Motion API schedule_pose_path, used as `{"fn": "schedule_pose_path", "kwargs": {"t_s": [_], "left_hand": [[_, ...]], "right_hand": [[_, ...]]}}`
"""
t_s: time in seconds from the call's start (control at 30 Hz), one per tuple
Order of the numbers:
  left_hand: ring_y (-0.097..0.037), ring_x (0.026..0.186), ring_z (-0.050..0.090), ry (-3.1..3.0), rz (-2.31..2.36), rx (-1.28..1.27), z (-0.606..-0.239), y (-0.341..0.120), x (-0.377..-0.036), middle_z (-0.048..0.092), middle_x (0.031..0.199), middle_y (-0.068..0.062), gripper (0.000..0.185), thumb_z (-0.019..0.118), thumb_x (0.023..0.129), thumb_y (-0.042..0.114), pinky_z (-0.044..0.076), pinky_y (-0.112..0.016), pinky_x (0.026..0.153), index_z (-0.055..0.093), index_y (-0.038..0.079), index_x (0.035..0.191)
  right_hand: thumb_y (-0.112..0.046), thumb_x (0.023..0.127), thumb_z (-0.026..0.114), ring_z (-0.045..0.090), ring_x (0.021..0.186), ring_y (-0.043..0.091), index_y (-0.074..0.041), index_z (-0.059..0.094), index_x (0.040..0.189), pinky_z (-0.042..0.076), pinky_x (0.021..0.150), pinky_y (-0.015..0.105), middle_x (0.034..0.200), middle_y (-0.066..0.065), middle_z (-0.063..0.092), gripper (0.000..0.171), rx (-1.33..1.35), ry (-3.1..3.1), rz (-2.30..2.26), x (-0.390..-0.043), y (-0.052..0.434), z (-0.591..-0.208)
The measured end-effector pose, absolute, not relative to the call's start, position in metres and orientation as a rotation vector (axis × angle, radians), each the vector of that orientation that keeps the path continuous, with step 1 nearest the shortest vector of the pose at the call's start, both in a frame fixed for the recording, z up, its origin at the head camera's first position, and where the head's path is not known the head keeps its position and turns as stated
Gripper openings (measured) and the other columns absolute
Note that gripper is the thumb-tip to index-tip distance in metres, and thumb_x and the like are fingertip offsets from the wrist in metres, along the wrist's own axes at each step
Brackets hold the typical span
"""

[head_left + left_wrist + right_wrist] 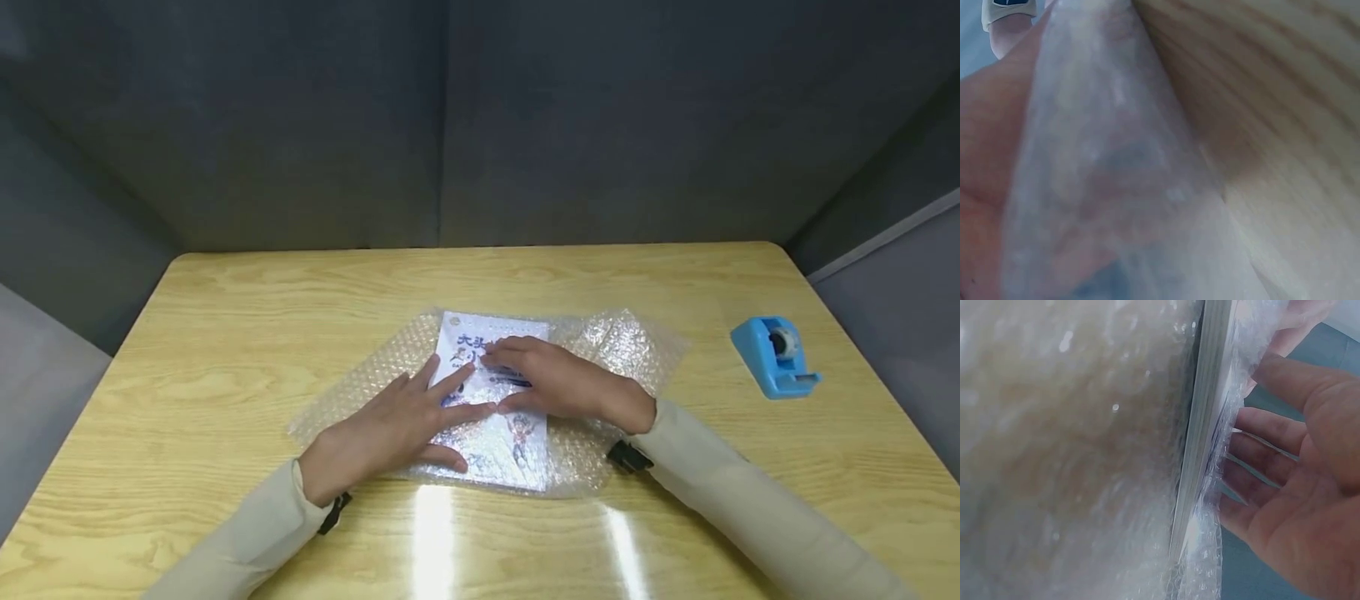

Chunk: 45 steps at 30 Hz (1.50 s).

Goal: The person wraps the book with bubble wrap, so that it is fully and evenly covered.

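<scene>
A thin book (517, 467) with a white printed cover lies flat on a sheet of bubble wrap (618, 346). Clear wrap also covers its upper face, and the edge of its pages shows in the right wrist view. My left hand (393, 425) rests on the wrapped cover, fingers spread and straight. From the other side my right hand (562, 379) touches the cover with its fingertips, close to the left fingers. In the right wrist view the right hand (1297, 475) has its fingers extended against the wrap. Blurred bubble wrap (1104, 137) fills much of the left wrist view.
A blue tape dispenser (776, 358) holding a roll of tape stands at the right side of the wooden table (247, 333). Dark grey partition panels (315, 125) rise behind the table and at its sides.
</scene>
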<state>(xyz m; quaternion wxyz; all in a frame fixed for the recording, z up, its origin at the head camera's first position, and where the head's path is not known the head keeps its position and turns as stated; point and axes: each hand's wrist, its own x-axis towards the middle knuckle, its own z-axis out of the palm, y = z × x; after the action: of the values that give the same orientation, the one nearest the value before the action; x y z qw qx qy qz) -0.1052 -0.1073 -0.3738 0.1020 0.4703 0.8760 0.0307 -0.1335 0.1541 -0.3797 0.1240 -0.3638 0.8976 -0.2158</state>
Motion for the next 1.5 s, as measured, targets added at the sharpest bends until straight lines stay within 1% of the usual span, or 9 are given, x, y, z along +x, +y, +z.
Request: {"fn": "schedule_pose_path", "kwargs": {"t_s": [0.2, 0.33, 0.67, 0.83, 1.1, 1.5], "left_hand": [[-0.056, 0.143, 0.036, 2.614, 0.024, 1.474, -0.373, -0.1103, -0.1058, 0.025, 0.169, -0.016, 0.071, 0.056, 0.097, 0.063, 0.052, -0.063, 0.098, 0.042, 0.034, 0.16], [-0.056, 0.144, 0.034, 2.601, 0.042, 1.468, -0.3728, -0.1112, -0.1061, 0.024, 0.17, -0.015, 0.067, 0.053, 0.1, 0.06, 0.052, -0.064, 0.098, 0.04, 0.035, 0.161], [-0.055, 0.143, 0.037, 2.627, 0.014, 1.504, -0.3736, -0.1117, -0.1074, 0.027, 0.168, -0.015, 0.065, 0.052, 0.102, 0.058, 0.054, -0.062, 0.096, 0.037, 0.036, 0.162], [-0.054, 0.143, 0.037, 2.624, -0.019, 1.516, -0.3716, -0.1115, -0.1092, 0.026, 0.169, -0.015, 0.065, 0.051, 0.103, 0.058, 0.053, -0.062, 0.098, 0.037, 0.035, 0.162], [-0.054, 0.145, 0.034, 2.613, -0.014, 1.495, -0.3705, -0.1087, -0.1125, 0.024, 0.17, -0.014, 0.065, 0.05, 0.103, 0.059, 0.05, -0.063, 0.102, 0.037, 0.035, 0.162], [-0.054, 0.146, 0.031, 2.594, 0.042, 1.457, -0.3738, -0.1129, -0.1087, 0.021, 0.171, -0.014, 0.064, 0.052, 0.103, 0.057, 0.048, -0.066, 0.103, 0.039, 0.033, 0.162]], "right_hand": [[-0.026, 0.092, 0.081, 0.046, 0.142, 0.041, 0.002, 0.057, 0.145, 0.038, 0.117, 0.053, 0.153, 0.022, 0.05, 0.064, -1.059, 2.625, -0.639, -0.1324, 0.1526, -0.3801], [-0.026, 0.092, 0.081, 0.046, 0.142, 0.041, 0.002, 0.057, 0.145, 0.038, 0.117, 0.054, 0.153, 0.022, 0.049, 0.064, -1.048, 2.62, -0.64, -0.1316, 0.1526, -0.3798], [-0.025, 0.092, 0.081, 0.044, 0.143, 0.041, 0.001, 0.056, 0.146, 0.036, 0.118, 0.055, 0.154, 0.022, 0.048, 0.065, -1.033, 2.618, -0.638, -0.1334, 0.1529, -0.3784], [-0.027, 0.094, 0.079, 0.042, 0.145, 0.042, 0.001, 0.055, 0.147, 0.034, 0.119, 0.055, 0.156, 0.022, 0.047, 0.065, -1.023, 2.617, -0.623, -0.1356, 0.1535, -0.3776], [-0.026, 0.093, 0.08, 0.043, 0.144, 0.043, 0.002, 0.056, 0.146, 0.034, 0.119, 0.057, 0.155, 0.022, 0.047, 0.064, -1.022, 2.626, -0.628, -0.137, 0.1552, -0.3747], [-0.025, 0.092, 0.081, 0.046, 0.141, 0.043, 0.003, 0.058, 0.143, 0.037, 0.117, 0.055, 0.152, 0.024, 0.05, 0.063, -1.061, 2.615, -0.644, -0.1357, 0.1517, -0.3787]]}}
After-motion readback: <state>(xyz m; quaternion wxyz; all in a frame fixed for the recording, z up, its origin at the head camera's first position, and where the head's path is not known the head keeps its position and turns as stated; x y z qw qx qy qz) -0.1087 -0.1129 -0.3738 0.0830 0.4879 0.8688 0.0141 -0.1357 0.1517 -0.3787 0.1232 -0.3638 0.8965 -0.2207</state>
